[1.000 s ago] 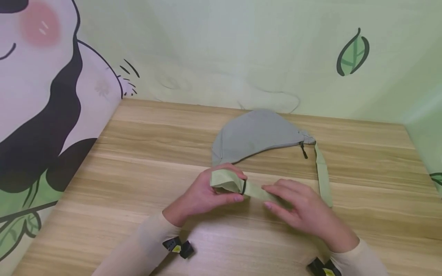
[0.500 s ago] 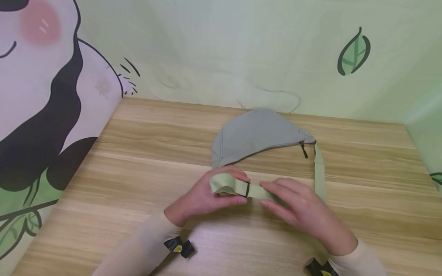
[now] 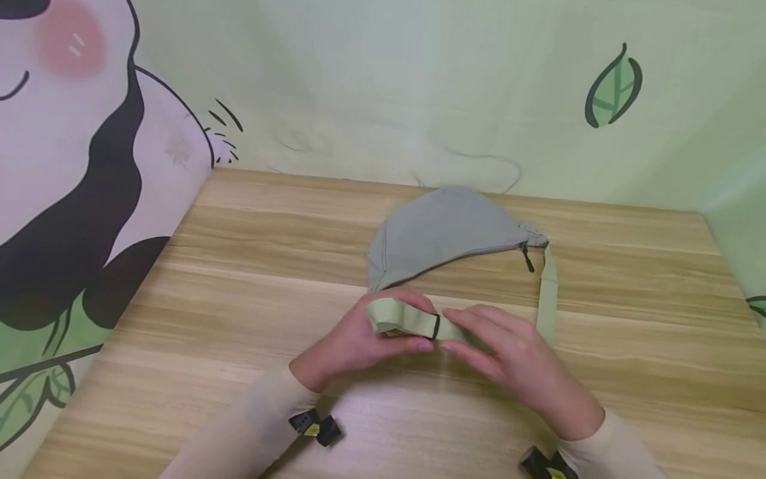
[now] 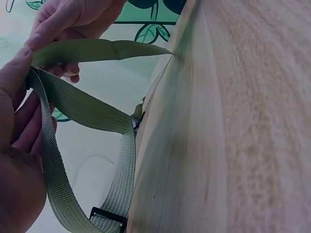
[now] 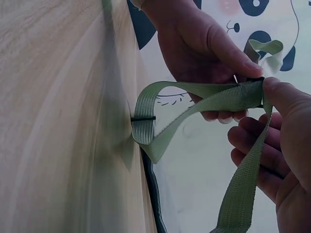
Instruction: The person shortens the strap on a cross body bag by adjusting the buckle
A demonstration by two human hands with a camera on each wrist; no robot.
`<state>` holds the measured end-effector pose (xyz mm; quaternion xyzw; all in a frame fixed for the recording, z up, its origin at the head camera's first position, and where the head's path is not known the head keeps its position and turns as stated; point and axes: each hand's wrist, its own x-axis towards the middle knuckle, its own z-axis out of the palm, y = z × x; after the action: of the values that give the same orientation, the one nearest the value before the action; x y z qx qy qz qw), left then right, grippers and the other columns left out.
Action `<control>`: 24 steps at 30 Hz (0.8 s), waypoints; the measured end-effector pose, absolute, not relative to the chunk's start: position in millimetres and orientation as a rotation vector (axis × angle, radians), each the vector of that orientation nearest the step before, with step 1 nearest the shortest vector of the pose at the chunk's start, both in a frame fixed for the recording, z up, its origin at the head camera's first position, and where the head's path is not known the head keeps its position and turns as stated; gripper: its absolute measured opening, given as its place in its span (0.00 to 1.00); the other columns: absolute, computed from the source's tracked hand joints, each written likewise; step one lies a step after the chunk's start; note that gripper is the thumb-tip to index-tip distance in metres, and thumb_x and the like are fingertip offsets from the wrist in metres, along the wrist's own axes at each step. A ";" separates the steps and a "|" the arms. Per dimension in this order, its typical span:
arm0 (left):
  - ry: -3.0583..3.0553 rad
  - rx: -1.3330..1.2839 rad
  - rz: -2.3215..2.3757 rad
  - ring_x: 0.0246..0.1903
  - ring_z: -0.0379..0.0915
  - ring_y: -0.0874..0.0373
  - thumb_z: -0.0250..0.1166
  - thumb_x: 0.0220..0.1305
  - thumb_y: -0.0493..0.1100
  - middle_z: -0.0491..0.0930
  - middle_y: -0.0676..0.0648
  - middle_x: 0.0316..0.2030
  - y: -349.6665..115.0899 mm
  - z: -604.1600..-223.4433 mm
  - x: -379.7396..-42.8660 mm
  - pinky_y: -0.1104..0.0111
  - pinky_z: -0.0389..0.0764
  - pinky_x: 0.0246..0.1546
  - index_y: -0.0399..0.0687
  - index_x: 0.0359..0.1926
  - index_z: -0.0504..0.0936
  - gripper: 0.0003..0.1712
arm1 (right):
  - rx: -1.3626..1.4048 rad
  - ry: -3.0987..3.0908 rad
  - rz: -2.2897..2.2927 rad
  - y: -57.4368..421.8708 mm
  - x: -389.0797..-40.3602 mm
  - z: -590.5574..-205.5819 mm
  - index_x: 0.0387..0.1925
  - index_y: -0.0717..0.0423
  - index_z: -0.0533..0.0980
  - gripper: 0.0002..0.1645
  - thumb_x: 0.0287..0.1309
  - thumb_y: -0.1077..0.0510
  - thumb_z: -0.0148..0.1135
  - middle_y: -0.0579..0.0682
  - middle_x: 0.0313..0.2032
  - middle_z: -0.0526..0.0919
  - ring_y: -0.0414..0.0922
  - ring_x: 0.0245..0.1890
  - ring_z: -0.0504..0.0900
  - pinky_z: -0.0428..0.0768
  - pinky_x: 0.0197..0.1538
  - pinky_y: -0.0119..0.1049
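Observation:
A grey crescent-shaped waist bag (image 3: 449, 229) lies on the wooden table, its light green webbing strap (image 3: 397, 316) raised in front of it. My left hand (image 3: 365, 336) pinches the strap right at a black slider buckle (image 3: 435, 326), and a short loop of webbing stands up over the palm. Close to the buckle's other side, my right hand (image 3: 514, 349) pinches the strap between thumb and fingers. A second black slider (image 4: 108, 216) sits on the hanging loop below, seen in both wrist views. The fingertips of both hands almost meet.
A black zipper pull (image 3: 528, 258) hangs at the bag's right end, where the strap (image 3: 547, 293) runs down toward my right hand. Behind the table (image 3: 269, 233) rises a pale green backdrop (image 3: 359, 86) with a panda and leaves printed on it.
My right hand has moved left toward my left hand, shortening the webbing between them. The buckle has shifted slightly right, and the strap at the bag's right end has swung left.

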<state>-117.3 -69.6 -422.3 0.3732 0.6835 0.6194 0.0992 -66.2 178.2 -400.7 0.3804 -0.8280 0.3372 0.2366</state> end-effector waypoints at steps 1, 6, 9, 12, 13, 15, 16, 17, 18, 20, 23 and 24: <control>2.022 1.109 1.829 0.44 0.84 0.62 0.82 0.55 0.28 0.89 0.38 0.47 -69.1 -422.2 -117.3 0.65 0.88 0.50 0.38 0.50 0.85 0.22 | 1.046 -2.267 0.936 177.3 -66.6 -401.0 0.52 0.65 0.86 0.32 0.80 0.39 0.55 0.54 0.42 0.92 0.49 0.40 0.93 0.91 0.48 0.37; 2.061 1.103 1.802 0.48 0.86 0.59 0.83 0.50 0.29 0.89 0.38 0.47 -66.8 -421.6 -117.6 0.63 0.88 0.56 0.38 0.50 0.86 0.25 | 1.046 -2.266 0.988 174.5 -67.2 -401.9 0.52 0.65 0.86 0.32 0.78 0.39 0.57 0.53 0.41 0.92 0.47 0.37 0.92 0.91 0.47 0.34; 2.087 1.096 1.778 0.48 0.86 0.58 0.84 0.48 0.29 0.89 0.39 0.48 -65.9 -421.1 -117.8 0.63 0.87 0.57 0.38 0.50 0.86 0.26 | 1.043 -2.249 1.001 173.3 -67.5 -402.2 0.52 0.64 0.86 0.31 0.77 0.39 0.58 0.53 0.40 0.93 0.47 0.36 0.92 0.91 0.45 0.33; 2.095 1.096 1.755 0.49 0.86 0.59 0.84 0.48 0.29 0.89 0.40 0.48 -65.6 -420.7 -118.2 0.63 0.87 0.58 0.39 0.50 0.85 0.26 | 1.037 -2.240 1.005 172.6 -68.0 -403.5 0.51 0.64 0.86 0.30 0.77 0.39 0.59 0.53 0.39 0.93 0.47 0.36 0.93 0.91 0.45 0.33; 2.096 1.099 1.749 0.49 0.86 0.59 0.84 0.48 0.30 0.89 0.40 0.48 -65.7 -420.1 -118.1 0.63 0.87 0.58 0.39 0.50 0.85 0.26 | 1.034 -2.241 1.004 172.7 -68.0 -403.9 0.50 0.63 0.86 0.30 0.78 0.39 0.59 0.53 0.39 0.93 0.47 0.36 0.93 0.91 0.45 0.33; 2.104 1.119 1.732 0.48 0.86 0.59 0.84 0.49 0.30 0.89 0.40 0.48 -66.0 -420.3 -118.5 0.63 0.87 0.58 0.39 0.50 0.85 0.27 | 1.028 -2.256 1.010 173.2 -67.7 -405.2 0.50 0.63 0.86 0.30 0.78 0.39 0.58 0.53 0.39 0.93 0.47 0.37 0.93 0.91 0.46 0.32; 2.116 1.137 1.718 0.48 0.86 0.59 0.84 0.49 0.31 0.89 0.41 0.48 -66.0 -420.4 -118.8 0.64 0.87 0.58 0.40 0.51 0.85 0.27 | 1.029 -2.253 1.014 173.4 -67.8 -405.7 0.49 0.63 0.86 0.29 0.78 0.39 0.58 0.53 0.39 0.93 0.47 0.37 0.93 0.91 0.46 0.32; 2.125 1.154 1.704 0.48 0.87 0.59 0.84 0.50 0.31 0.90 0.41 0.47 -66.0 -420.3 -119.1 0.64 0.88 0.58 0.40 0.51 0.85 0.26 | 1.030 -2.251 1.020 173.8 -67.8 -406.1 0.49 0.63 0.86 0.29 0.78 0.40 0.58 0.53 0.40 0.93 0.48 0.37 0.93 0.91 0.47 0.31; 2.130 1.169 1.693 0.48 0.87 0.59 0.84 0.51 0.32 0.90 0.42 0.47 -66.0 -420.7 -119.6 0.65 0.88 0.58 0.40 0.51 0.85 0.26 | 1.029 -2.244 1.022 174.0 -67.9 -406.4 0.48 0.63 0.86 0.29 0.78 0.40 0.59 0.53 0.40 0.93 0.48 0.37 0.93 0.91 0.47 0.31; 2.150 1.203 1.666 0.48 0.87 0.59 0.84 0.52 0.32 0.90 0.43 0.47 -66.0 -421.5 -120.6 0.65 0.88 0.58 0.40 0.51 0.85 0.25 | 1.028 -2.215 1.030 174.2 -68.5 -406.9 0.48 0.64 0.86 0.28 0.79 0.41 0.60 0.55 0.40 0.93 0.50 0.37 0.93 0.91 0.48 0.31; 2.190 1.231 1.620 0.48 0.87 0.58 0.83 0.54 0.31 0.90 0.45 0.46 -66.1 -422.1 -121.2 0.66 0.88 0.58 0.41 0.50 0.85 0.23 | 1.014 -2.174 1.040 174.7 -69.3 -407.2 0.47 0.64 0.86 0.27 0.78 0.43 0.61 0.57 0.40 0.93 0.52 0.38 0.93 0.90 0.50 0.30; 2.224 1.244 1.594 0.48 0.87 0.58 0.83 0.54 0.31 0.90 0.45 0.46 -66.3 -422.9 -121.2 0.67 0.88 0.58 0.41 0.50 0.85 0.23 | 1.011 -2.160 1.044 174.7 -69.6 -407.3 0.47 0.65 0.86 0.26 0.78 0.43 0.62 0.57 0.40 0.93 0.53 0.37 0.93 0.90 0.51 0.30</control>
<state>-121.2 -66.3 -422.9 0.4128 0.7383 0.5290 0.0681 -69.6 174.7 -407.3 0.3742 -0.7999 0.3867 0.2657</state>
